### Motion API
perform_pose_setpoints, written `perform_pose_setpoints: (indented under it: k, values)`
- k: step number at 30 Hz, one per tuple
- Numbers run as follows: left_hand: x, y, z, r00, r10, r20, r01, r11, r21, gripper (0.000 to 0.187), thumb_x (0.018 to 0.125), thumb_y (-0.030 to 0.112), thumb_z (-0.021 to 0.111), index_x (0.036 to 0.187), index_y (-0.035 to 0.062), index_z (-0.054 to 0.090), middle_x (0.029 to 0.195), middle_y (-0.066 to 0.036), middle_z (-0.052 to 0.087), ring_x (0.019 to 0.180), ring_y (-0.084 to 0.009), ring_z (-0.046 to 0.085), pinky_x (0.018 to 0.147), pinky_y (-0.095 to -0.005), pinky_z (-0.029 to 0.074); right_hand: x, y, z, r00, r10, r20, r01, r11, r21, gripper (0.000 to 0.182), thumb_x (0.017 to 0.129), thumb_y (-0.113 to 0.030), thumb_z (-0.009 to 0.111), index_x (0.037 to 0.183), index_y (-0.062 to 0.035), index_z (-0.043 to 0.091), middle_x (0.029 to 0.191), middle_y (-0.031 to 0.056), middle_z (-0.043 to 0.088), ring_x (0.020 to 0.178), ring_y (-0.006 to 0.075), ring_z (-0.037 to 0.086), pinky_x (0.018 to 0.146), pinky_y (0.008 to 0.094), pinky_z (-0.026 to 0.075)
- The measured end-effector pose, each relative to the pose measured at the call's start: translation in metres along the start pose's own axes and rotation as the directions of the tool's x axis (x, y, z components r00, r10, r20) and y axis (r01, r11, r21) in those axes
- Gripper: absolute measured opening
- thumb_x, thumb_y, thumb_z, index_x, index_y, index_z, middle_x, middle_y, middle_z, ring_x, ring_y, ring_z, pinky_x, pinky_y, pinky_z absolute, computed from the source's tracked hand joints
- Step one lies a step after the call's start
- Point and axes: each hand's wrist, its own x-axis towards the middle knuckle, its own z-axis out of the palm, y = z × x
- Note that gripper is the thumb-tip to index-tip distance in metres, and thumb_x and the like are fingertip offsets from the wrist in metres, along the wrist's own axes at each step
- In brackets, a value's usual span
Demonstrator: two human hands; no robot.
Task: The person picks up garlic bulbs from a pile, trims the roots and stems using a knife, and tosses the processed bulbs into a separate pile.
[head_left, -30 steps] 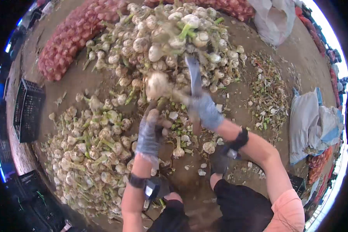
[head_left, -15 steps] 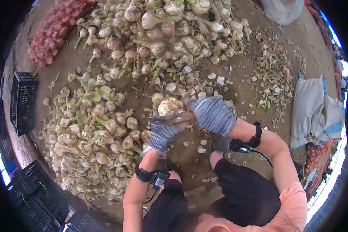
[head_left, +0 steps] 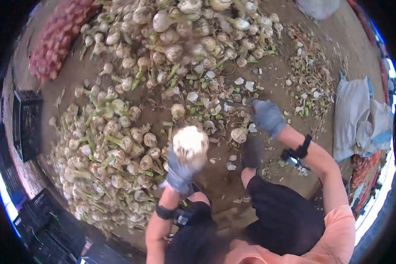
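My gloved left hand (head_left: pixel 179 171) is closed around a large garlic bulb (head_left: pixel 190 143), whose pale, bright face points up at me. Away to the right, my gloved right hand (head_left: pixel 268 118) grips a knife (head_left: pixel 234 104); its blurred dark blade points left over scattered peelings. The knife and the held bulb are apart. On the ground between my hands sits a loose garlic bulb (head_left: pixel 239 135), and another single bulb (head_left: pixel 177 111) lies just beyond the held one.
A pile of stemmed garlic (head_left: pixel 105 158) spreads at my left, with another heap (head_left: pixel 180 39) ahead. Trimmings (head_left: pixel 310 83) litter the ground at the right. Around the edges are a red mesh sack (head_left: pixel 61 39), black crates (head_left: pixel 27 125) and a white sack (head_left: pixel 352 114).
My hands have separated: the right one moved right with the knife, off the bulb. The left one drew the bulb slightly down and turned its pale face upward. A loose bulb now shows between them.
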Motion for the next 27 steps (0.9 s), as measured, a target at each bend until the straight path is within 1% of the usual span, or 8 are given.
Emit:
perform_pose_setpoints:
  k: [2, 4, 7, 17, 20, 22, 24, 27]
  values:
    - [0.010, 0.006, -0.002, 0.992, -0.124, -0.004, 0.116, 0.920, 0.375, 0.070, 0.062, 0.013, 0.078, 0.119, 0.0048, 0.038, 0.104, -0.008, 0.056, 0.095, -0.0186, 0.055, 0.084, -0.0322, 0.046, -0.002, 0.003, 0.016, 0.999, -0.054, 0.003, 0.054, 0.998, 0.016, 0.031, 0.078, -0.026, 0.056, 0.102, -0.0071, 0.059, 0.079, 0.0190, 0.061, 0.073, 0.0360, 0.060, 0.062, 0.0405, 0.048]
    - [0.021, -0.017, -0.014, 0.938, -0.314, -0.147, 0.315, 0.949, -0.014, 0.064, 0.061, 0.017, 0.078, 0.114, 0.0054, 0.044, 0.101, -0.007, 0.055, 0.091, -0.0188, 0.055, 0.080, -0.0330, 0.047, 0.001, 0.006, 0.026, 0.996, -0.088, -0.015, 0.088, 0.995, 0.038, 0.033, 0.078, -0.030, 0.058, 0.099, -0.0057, 0.060, 0.081, 0.0197, 0.061, 0.074, 0.0369, 0.059, 0.063, 0.0415, 0.048]
    - [0.014, 0.003, 0.003, 0.971, 0.009, 0.240, -0.207, 0.539, 0.817, 0.038, 0.061, 0.022, 0.077, 0.090, 0.0054, 0.058, 0.089, -0.010, 0.057, 0.080, -0.0227, 0.057, 0.070, -0.0347, 0.047, 0.000, -0.016, 0.035, 0.987, -0.149, 0.056, 0.132, 0.963, 0.235, 0.035, 0.080, -0.034, 0.055, 0.097, -0.0042, 0.061, 0.082, 0.0202, 0.061, 0.077, 0.0364, 0.059, 0.067, 0.0415, 0.048]
    - [0.005, 0.047, 0.012, 0.791, 0.092, 0.604, -0.611, 0.125, 0.781, 0.020, 0.061, 0.018, 0.072, 0.073, 0.0114, 0.057, 0.079, -0.009, 0.059, 0.071, -0.0289, 0.057, 0.060, -0.0382, 0.046, 0.024, 0.000, 0.041, 0.951, -0.170, 0.259, 0.175, 0.985, 0.002, 0.025, 0.080, -0.025, 0.051, 0.090, -0.0034, 0.060, 0.073, 0.0194, 0.061, 0.074, 0.0343, 0.061, 0.068, 0.0430, 0.048]
    - [-0.029, 0.107, -0.012, 0.868, 0.224, 0.443, -0.375, -0.288, 0.881, 0.021, 0.061, 0.013, 0.072, 0.076, 0.0117, 0.058, 0.082, -0.007, 0.059, 0.067, -0.0261, 0.057, 0.062, -0.0325, 0.047, 0.028, 0.012, 0.026, 0.989, -0.105, 0.100, 0.105, 0.994, 0.004, 0.026, 0.080, -0.025, 0.052, 0.093, -0.0032, 0.060, 0.077, 0.0192, 0.062, 0.075, 0.0349, 0.061, 0.069, 0.0417, 0.048]
    - [-0.069, 0.128, -0.091, 0.925, 0.376, 0.048, 0.256, -0.715, 0.650, 0.029, 0.065, 0.012, 0.070, 0.091, 0.0085, 0.058, 0.088, -0.007, 0.059, 0.076, -0.0230, 0.057, 0.069, -0.0313, 0.049, 0.044, -0.003, -0.012, 0.970, -0.060, -0.234, 0.146, 0.917, 0.372, 0.029, 0.080, -0.027, 0.055, 0.095, -0.0036, 0.060, 0.083, 0.0187, 0.063, 0.080, 0.0337, 0.061, 0.071, 0.0394, 0.048]
    - [-0.085, 0.174, -0.105, 0.587, 0.551, -0.593, 0.382, 0.458, 0.803, 0.039, 0.071, 0.010, 0.068, 0.107, 0.0053, 0.053, 0.098, -0.008, 0.058, 0.086, -0.0195, 0.056, 0.074, -0.0312, 0.048, 0.064, -0.034, -0.063, 0.912, 0.020, -0.409, 0.188, 0.866, 0.462, 0.037, 0.078, -0.034, 0.059, 0.098, -0.0023, 0.059, 0.088, 0.0178, 0.063, 0.085, 0.0319, 0.061, 0.075, 0.0365, 0.047]
    - [-0.092, 0.192, -0.086, 0.393, 0.871, -0.295, 0.211, 0.227, 0.951, 0.049, 0.075, 0.007, 0.065, 0.120, 0.0039, 0.046, 0.113, -0.011, 0.053, 0.098, -0.0170, 0.053, 0.071, -0.0269, 0.050, 0.114, -0.064, -0.110, 0.859, 0.106, -0.501, 0.236, 0.787, 0.571, 0.048, 0.078, -0.042, 0.060, 0.098, 0.0007, 0.059, 0.081, 0.0112, 0.063, 0.074, 0.0186, 0.060, 0.068, 0.0333, 0.047]
